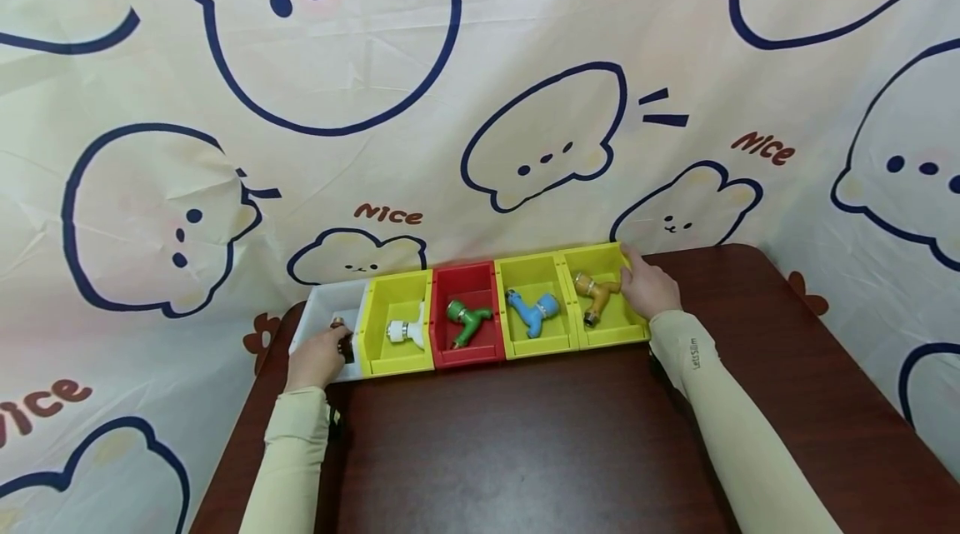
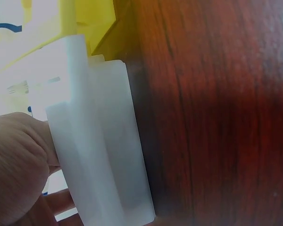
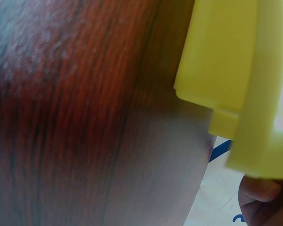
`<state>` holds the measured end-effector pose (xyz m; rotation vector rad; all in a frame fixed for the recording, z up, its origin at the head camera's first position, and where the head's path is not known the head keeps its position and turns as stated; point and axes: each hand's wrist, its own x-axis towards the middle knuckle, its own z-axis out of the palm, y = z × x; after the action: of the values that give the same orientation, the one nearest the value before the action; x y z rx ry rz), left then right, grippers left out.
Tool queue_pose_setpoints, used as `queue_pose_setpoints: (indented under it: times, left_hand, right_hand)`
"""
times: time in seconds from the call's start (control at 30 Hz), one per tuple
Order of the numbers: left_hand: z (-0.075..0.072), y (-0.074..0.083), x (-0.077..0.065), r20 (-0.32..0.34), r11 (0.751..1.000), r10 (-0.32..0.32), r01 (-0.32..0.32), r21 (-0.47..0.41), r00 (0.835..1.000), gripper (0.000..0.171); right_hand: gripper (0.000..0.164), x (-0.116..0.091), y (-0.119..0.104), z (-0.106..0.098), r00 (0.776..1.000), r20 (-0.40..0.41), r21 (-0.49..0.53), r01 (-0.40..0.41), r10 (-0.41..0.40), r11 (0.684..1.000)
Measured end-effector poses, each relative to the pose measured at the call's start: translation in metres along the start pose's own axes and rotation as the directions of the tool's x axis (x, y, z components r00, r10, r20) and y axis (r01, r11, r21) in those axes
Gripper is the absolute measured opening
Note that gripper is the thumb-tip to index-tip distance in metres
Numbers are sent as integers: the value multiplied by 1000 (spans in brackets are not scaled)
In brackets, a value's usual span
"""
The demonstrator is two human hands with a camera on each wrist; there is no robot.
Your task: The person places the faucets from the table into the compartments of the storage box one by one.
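Observation:
At the row's left end, my left hand (image 1: 317, 357) reaches into a white bin (image 1: 330, 301) and grips a dark brown tap (image 1: 346, 347); the fingers cover part of it. The left wrist view shows the thumb behind the front wall of this white bin (image 2: 85, 155), with the tap hidden. My right hand (image 1: 651, 287) pinches the right side wall of the end yellow bin (image 1: 615, 332). An orange-brown tap (image 1: 595, 296) lies inside that bin. From the right wrist, fingers (image 3: 259, 189) show beside the yellow wall (image 3: 254, 155).
Between the end bins stand a yellow bin (image 1: 381, 363) with a white tap (image 1: 406, 331), a red bin (image 1: 472, 356) with a green tap (image 1: 468, 320), and another yellow bin (image 1: 542, 345) with a blue tap (image 1: 532, 312). They stand on a dark wooden table (image 1: 517, 442) against a patterned cloth (image 1: 420, 159).

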<state>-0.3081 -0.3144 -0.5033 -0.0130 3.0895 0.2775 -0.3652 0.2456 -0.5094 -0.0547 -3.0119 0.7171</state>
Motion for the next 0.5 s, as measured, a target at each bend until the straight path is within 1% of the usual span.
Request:
queue_pose_setpoints:
  times: [0.13,0.33,0.5]
  left_hand:
    - [1,-1,1,-4,1000,3,-3,6,1000,43]
    - [0,0,1,-12,999,29,-29,14,1000,40]
    - [-2,2,0,1,999,39,-39,34,999,38]
  right_hand:
    - [54,0,0,0,1000,0,-2,-2,2,1000]
    - [53,-1,0,-1,1000,3,-3,-4,4,1000]
    - [53,0,1,0,1000,2,2,-1,1,1000]
